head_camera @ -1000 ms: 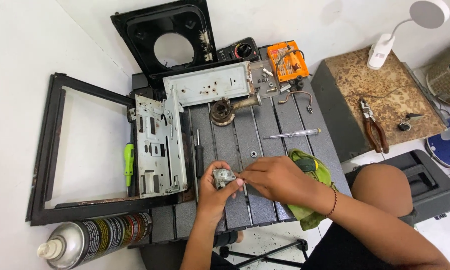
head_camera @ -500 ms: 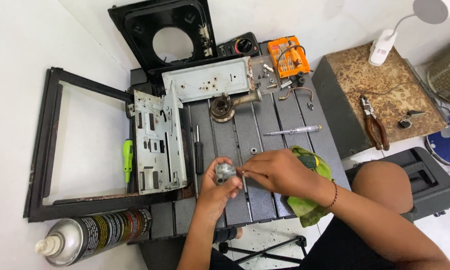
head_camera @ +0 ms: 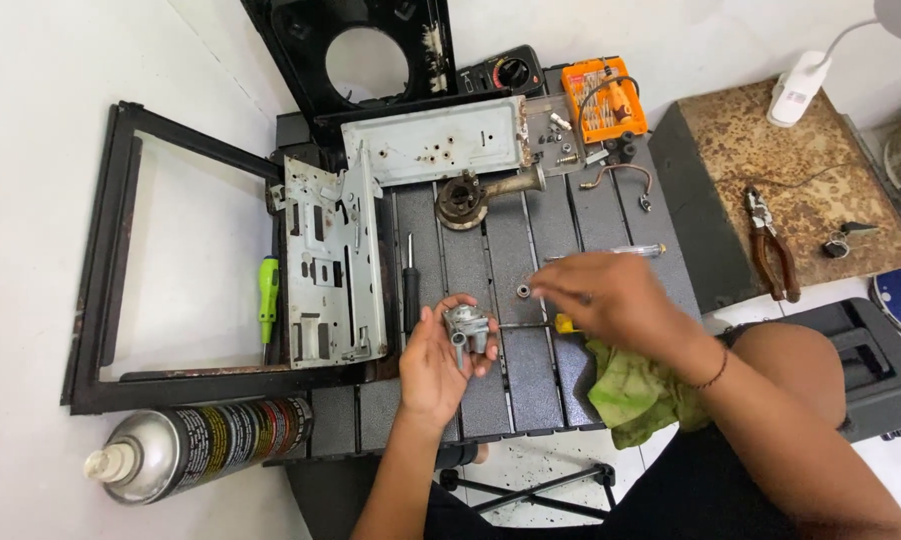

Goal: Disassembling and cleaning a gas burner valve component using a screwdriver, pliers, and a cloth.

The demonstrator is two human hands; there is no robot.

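A small grey metal valve [head_camera: 468, 327] is held in the left hand [head_camera: 441, 362], with the grip closed around it, just above the dark slatted counter [head_camera: 491, 250]. The right hand [head_camera: 603, 292] is stretched out over the counter near a small round washer [head_camera: 523, 291]. Whether anything is pinched in its fingers cannot be told. For good work, the valve should be kept steady and low over the counter, so that small parts are not dropped between the slats. An orange bit case [head_camera: 603, 100] is seen at the far edge, and small driver bits are kept in it. A spray can [head_camera: 196, 445] lies on the floor. A green cloth [head_camera: 636, 390] is draped under the right arm.
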